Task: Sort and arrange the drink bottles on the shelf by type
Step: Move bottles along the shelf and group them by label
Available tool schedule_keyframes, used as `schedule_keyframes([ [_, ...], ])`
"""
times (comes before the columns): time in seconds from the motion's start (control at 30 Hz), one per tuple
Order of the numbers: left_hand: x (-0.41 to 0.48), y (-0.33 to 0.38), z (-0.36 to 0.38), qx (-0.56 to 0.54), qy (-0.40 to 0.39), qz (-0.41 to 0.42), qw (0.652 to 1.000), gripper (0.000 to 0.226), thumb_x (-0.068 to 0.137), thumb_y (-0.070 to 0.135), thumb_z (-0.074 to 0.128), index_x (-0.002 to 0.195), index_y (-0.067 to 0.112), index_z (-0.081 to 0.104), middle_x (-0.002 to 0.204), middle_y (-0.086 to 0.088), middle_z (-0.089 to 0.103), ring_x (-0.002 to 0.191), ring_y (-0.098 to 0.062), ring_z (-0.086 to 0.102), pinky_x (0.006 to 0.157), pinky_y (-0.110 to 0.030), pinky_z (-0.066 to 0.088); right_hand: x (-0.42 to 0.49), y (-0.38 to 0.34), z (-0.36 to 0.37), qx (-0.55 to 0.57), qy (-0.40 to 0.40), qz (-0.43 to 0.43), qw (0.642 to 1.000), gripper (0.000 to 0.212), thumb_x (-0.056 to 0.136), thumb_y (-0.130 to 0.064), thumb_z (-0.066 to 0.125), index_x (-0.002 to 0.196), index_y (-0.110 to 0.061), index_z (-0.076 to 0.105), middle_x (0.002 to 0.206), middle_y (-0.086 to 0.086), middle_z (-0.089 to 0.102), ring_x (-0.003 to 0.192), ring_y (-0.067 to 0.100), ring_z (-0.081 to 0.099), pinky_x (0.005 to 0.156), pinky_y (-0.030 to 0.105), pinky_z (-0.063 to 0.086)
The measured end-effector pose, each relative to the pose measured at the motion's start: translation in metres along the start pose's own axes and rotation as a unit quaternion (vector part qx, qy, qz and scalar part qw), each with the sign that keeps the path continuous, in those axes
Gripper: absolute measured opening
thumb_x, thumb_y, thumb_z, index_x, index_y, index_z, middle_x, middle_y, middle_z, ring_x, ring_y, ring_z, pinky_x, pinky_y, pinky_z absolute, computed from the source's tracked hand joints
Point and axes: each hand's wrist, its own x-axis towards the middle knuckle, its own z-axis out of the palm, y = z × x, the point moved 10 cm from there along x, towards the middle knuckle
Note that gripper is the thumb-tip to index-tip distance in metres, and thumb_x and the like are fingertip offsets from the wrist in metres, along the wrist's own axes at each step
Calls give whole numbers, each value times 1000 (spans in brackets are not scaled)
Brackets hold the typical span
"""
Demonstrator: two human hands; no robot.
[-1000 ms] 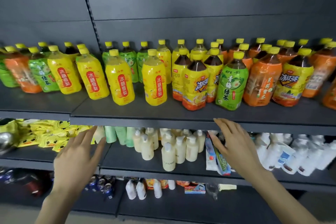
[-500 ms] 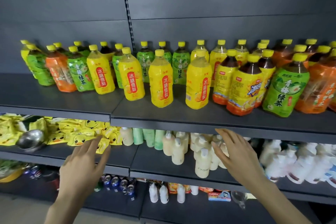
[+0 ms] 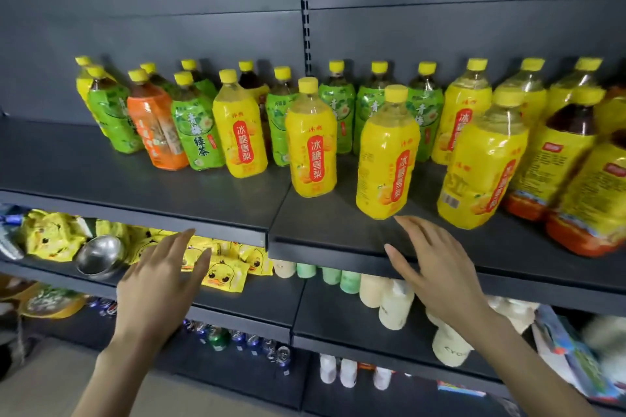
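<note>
Left hand [image 3: 159, 281]: I see it open, fingers spread, holding nothing, below the shelf [image 3: 142, 186] edge.
Right hand [image 3: 437, 271]: open, empty, fingertips just under a yellow bottle [image 3: 386, 159] labelled 冰糖雪梨.
Up-left of both hands: green 青梅绿茶 bottle [image 3: 196, 132], orange bottle [image 3: 155, 129] with unreadable label.

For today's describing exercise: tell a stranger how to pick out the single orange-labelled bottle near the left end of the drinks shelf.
Start at the top dark shelf holding yellow-capped drink bottles and go toward its left end. There, in the front of the cluster, stands the orange bottle. Green-labelled bottles flank it on both sides, and it is the only orange label in that group.
</note>
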Motion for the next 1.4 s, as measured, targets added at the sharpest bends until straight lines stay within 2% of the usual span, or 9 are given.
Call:
schedule_keyframes([
  [0.27,40,-93,20,-9,-13,7,1000,44,86,36,57,119,8,62,107,-12,68,98,-37,63,60,-44,53,32,-62,45,-26,-6,12,1000,58,90,-52,34,127,-13,57,120,6,62,107,28,59,87,43,51],
  [0.4,62,-150,19,-22,-8,23,999,47,92,46,50,118,9,63,105,-10,69,98,-35,63,61,-44,53,44,-116,70,-16,10,33,999,57,90,-51,34,125,-13,58,120,6,63,107,29,60,87,43,51],
  [0.53,80,-209,20,-2,-24,57,998,57,86,50,38,116,10,64,103,-8,69,92,-33,65,60,-41,53,57,-176,93,-10,13,43,999,58,90,-53,33,126,-14,57,121,5,62,108,28,59,89,43,49],
  [0.8,114,-286,18,2,-31,91,995,52,85,49,42,110,10,67,99,-5,71,85,-32,67,55,-38,54,74,-273,137,9,16,68,998,55,93,-54,37,126,-14,57,123,6,61,110,30,59,87,42,49],
  [0.9,135,-305,21,11,-27,96,995,52,85,48,40,107,10,69,97,-5,72,84,-31,68,51,-36,53,95,-297,150,2,9,58,998,61,90,-56,30,126,-15,57,122,4,62,110,28,59,87,42,49],
  [1.07,184,-324,40,-15,-24,87,996,55,86,50,36,112,12,67,100,-5,70,88,-31,67,56,-38,54,146,-320,161,-3,28,43,999,61,90,-55,30,131,-16,54,126,3,60,114,26,57,91,42,47],
  [1.27,245,-313,56,-29,1,117,993,51,86,49,38,109,14,67,94,-2,71,81,-30,67,53,-37,53,197,-331,167,38,61,44,996,54,95,-54,35,135,-20,48,135,-3,51,125,20,47,96,40,43],
  [1.4,283,-293,56,-63,12,139,988,52,87,52,37,114,17,65,100,-1,69,89,-28,66,56,-36,52,232,-343,152,50,97,26,994,58,90,-53,35,135,-19,49,135,-3,49,124,18,46,95,42,47],
])
